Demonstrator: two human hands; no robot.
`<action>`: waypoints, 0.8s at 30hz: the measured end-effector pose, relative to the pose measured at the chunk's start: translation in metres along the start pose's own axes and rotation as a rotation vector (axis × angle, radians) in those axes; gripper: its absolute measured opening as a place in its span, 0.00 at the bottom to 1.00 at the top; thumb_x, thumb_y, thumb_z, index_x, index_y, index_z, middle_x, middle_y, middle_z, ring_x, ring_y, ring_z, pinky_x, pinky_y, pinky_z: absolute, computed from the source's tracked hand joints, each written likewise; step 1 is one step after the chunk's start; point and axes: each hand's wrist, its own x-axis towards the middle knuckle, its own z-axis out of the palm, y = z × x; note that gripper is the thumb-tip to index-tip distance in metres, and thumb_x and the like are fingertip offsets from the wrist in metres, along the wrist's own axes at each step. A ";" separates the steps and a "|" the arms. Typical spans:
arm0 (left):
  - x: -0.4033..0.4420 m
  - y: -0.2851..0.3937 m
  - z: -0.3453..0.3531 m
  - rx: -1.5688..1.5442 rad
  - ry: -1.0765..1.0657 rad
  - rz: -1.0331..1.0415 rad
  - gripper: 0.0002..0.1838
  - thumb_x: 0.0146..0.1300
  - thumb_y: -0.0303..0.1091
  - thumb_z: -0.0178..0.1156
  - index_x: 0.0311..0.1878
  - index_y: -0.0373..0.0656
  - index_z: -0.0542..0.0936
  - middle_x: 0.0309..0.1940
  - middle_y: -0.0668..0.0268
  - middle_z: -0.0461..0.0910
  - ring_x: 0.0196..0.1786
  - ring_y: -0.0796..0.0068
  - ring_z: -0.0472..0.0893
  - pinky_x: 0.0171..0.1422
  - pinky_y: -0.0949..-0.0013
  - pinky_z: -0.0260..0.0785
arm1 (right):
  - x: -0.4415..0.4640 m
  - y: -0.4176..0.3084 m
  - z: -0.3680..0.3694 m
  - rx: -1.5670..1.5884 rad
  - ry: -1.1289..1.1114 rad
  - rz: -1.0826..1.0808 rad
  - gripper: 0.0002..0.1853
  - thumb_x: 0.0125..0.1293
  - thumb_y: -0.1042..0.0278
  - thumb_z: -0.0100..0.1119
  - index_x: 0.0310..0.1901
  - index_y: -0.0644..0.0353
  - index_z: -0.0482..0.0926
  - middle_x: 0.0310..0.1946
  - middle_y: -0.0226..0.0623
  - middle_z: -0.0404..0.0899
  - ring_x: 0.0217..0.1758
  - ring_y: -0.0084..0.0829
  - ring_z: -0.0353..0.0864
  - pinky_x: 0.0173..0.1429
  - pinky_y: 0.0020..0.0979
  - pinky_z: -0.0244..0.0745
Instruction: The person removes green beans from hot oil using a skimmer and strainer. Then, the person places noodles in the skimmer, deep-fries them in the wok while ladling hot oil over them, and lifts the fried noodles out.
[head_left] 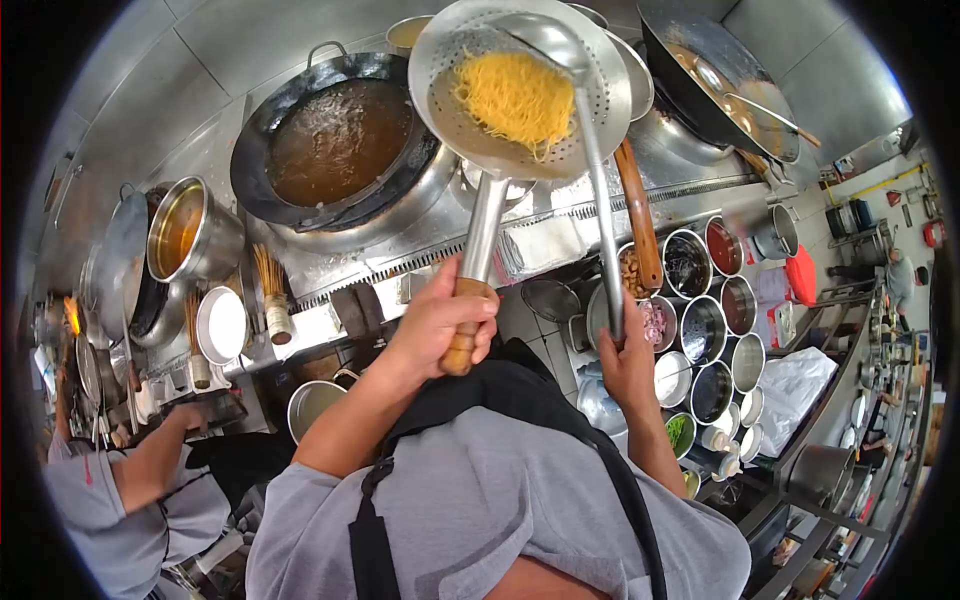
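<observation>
Extending forward from the left hand point(445, 322), the strainer point(438, 112) lies straight ahead, its long axis running away and slightly rightward to the perforated bowl. The left hand is wrapped around its wooden handle point(458, 358); the right hand point(630, 355) is clamped on the near end of the ladle point(591, 150). The noodles point(515, 100) sit inside the strainer, slightly nearer the left hand. The ladle points forward, slanting left, its head beyond the noodles; contact with the strainer cannot be determined.
</observation>
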 end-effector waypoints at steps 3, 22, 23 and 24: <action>0.008 -0.001 -0.003 0.004 0.025 -0.095 0.28 0.56 0.21 0.58 0.61 0.42 0.64 0.30 0.62 0.73 0.20 0.75 0.73 0.17 0.71 0.67 | 0.003 -0.004 0.000 0.106 -0.080 0.033 0.32 0.66 0.73 0.57 0.71 0.58 0.59 0.48 0.54 0.79 0.43 0.43 0.84 0.48 0.37 0.76; -0.001 0.116 -0.101 -0.078 0.203 0.097 0.15 0.55 0.24 0.59 0.45 0.33 0.69 0.24 0.63 0.71 0.20 0.76 0.71 0.17 0.74 0.62 | 0.064 0.012 0.035 0.580 -0.177 -0.051 0.32 0.66 0.79 0.55 0.71 0.63 0.56 0.38 0.28 0.72 0.33 0.15 0.71 0.36 0.17 0.69; -0.008 0.123 -0.117 -0.066 0.224 0.108 0.13 0.55 0.24 0.57 0.44 0.34 0.69 0.24 0.63 0.71 0.19 0.76 0.70 0.17 0.75 0.62 | 0.065 0.002 0.052 0.645 -0.184 -0.056 0.32 0.66 0.78 0.55 0.71 0.64 0.55 0.41 0.30 0.73 0.39 0.17 0.72 0.43 0.19 0.69; -0.013 0.130 -0.131 -0.084 0.225 0.102 0.13 0.55 0.23 0.57 0.43 0.34 0.69 0.24 0.63 0.71 0.19 0.76 0.70 0.17 0.75 0.62 | 0.067 -0.022 0.069 0.711 -0.193 -0.057 0.33 0.66 0.78 0.56 0.70 0.65 0.55 0.45 0.32 0.74 0.45 0.19 0.73 0.49 0.20 0.69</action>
